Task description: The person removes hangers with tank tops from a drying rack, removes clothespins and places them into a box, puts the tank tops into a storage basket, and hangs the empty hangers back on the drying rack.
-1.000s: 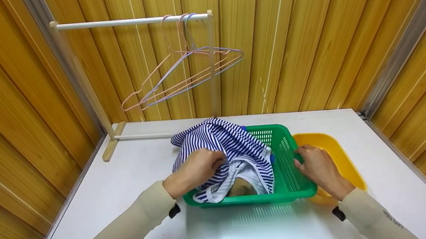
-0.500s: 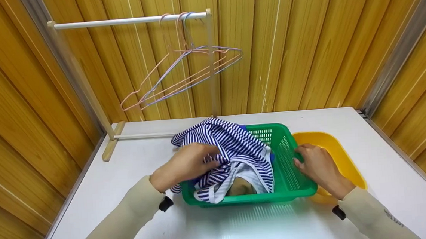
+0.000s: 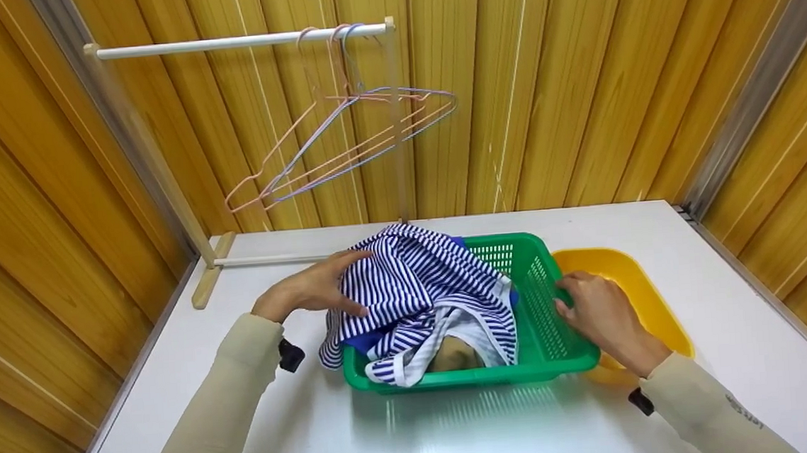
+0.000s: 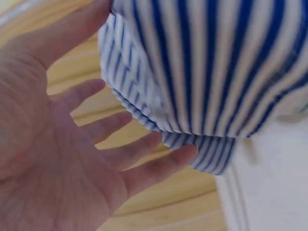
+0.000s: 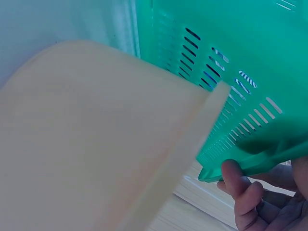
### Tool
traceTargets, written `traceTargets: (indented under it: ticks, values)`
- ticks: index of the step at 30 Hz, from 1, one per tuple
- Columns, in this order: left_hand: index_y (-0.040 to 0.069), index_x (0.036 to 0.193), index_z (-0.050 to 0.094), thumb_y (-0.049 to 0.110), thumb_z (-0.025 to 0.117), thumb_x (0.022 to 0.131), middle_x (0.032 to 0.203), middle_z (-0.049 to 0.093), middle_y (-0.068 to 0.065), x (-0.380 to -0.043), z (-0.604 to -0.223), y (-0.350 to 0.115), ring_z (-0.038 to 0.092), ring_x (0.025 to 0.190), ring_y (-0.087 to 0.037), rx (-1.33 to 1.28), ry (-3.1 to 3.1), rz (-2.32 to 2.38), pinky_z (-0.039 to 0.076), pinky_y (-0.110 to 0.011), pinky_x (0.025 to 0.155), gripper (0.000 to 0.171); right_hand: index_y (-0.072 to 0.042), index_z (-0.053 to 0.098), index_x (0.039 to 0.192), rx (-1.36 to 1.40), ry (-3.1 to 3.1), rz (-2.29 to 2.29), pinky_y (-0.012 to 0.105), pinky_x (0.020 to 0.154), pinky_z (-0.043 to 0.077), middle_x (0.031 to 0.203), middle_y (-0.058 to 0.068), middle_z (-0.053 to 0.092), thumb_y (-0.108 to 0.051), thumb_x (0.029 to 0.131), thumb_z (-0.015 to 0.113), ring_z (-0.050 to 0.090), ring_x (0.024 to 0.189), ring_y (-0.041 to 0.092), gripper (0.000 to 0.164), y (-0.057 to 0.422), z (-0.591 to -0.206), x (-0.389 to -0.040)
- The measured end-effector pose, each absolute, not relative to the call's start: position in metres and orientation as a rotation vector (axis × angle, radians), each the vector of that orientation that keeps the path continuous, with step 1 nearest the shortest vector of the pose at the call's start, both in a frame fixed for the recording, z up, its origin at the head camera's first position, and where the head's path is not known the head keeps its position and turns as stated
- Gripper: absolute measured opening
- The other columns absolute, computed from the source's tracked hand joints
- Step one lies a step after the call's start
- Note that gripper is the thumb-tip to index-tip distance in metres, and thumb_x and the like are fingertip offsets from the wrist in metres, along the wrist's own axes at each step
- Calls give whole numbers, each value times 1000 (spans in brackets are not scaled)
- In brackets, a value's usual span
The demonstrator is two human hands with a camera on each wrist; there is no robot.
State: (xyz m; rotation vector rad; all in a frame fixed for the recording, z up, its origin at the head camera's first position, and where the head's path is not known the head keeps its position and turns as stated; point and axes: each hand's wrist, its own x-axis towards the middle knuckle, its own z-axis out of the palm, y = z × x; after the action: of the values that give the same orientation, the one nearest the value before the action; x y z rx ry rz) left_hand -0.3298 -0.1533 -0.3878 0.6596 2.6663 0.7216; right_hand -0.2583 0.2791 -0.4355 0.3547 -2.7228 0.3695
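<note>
A garment in blue-and-white stripes (image 3: 442, 266) lies crumpled in the green plastic basket (image 3: 471, 377), spilling over its left side. At that left side is my left hand (image 3: 308, 288), thumb and fingers spread apart around the cloth's edge. In the left wrist view the fingers are extended, fingertips right at the striped cloth (image 4: 207, 72), palm bare. My right hand (image 3: 605, 312) grips the basket's right rim; the right wrist view has its fingers (image 5: 233, 180) bent at the green rim. Blue cloth (image 3: 365, 341) and an olive-brown item (image 3: 455, 354) show under the garment.
Right of the basket stands a yellow tub (image 3: 639, 292), partly behind my right hand. At the back left is a rack with a white bar (image 3: 220, 44); pink and bluish wire hangers (image 3: 288, 136) hang at its right end. Wood-patterned walls (image 3: 579, 100) enclose the white table (image 3: 260, 407).
My left hand has moved left from the middle of the striped garment, and its fingers have spread open. The cloth's left part has shifted, exposing blue fabric. My right hand stays on the rim.
</note>
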Motion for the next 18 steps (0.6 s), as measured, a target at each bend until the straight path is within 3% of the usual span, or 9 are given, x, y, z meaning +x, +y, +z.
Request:
traceTargets:
  ticks: [4,6,9,11,13,15,18]
  values:
    - [32,150,35,36,83,76,162,23,-13,-339,-402,-157,22,149,-38,662,2659,764,22,-62,116,88,10,68,109,365,-2712,357,53,81,56,108,28,69,-12,85,76,69,93,43,33,279,-435,-258]
    - [27,143,46,34,82,78,158,31,-14,-342,-406,-156,28,147,-37,691,2686,770,25,-59,117,74,11,68,108,369,-2709,353,53,81,56,107,28,69,-12,85,77,69,93,44,33,279,-435,-257]
    - [18,120,63,26,79,83,142,50,-13,-344,-411,-154,45,134,-35,777,2751,803,34,-54,114,41,11,68,109,363,-2710,362,53,81,55,108,28,69,-12,85,77,69,94,44,34,279,-435,-257]
    - [12,103,68,19,76,85,121,63,-13,-346,-413,-152,56,116,-32,846,2803,840,44,-49,105,21,10,68,110,358,-2711,369,53,82,55,109,28,69,-12,85,77,69,95,44,35,279,-435,-257]
    - [10,91,68,14,74,86,100,67,-9,-346,-415,-151,59,96,-26,883,2861,866,49,-42,90,8,10,68,111,355,-2713,375,53,82,55,109,28,69,-12,85,76,69,95,44,35,280,-435,-257]
    - [9,84,68,11,72,87,84,65,-7,-347,-417,-150,55,80,-21,893,2912,889,48,-36,76,6,10,68,110,358,-2716,374,53,82,55,109,28,68,-12,85,76,69,95,44,34,279,-435,-258]
    - [9,83,68,9,72,88,80,65,-4,-347,-421,-148,53,74,-16,852,2975,913,46,-31,70,5,10,68,110,355,-2721,373,53,81,56,109,28,68,-12,86,76,69,95,43,34,279,-436,-258]
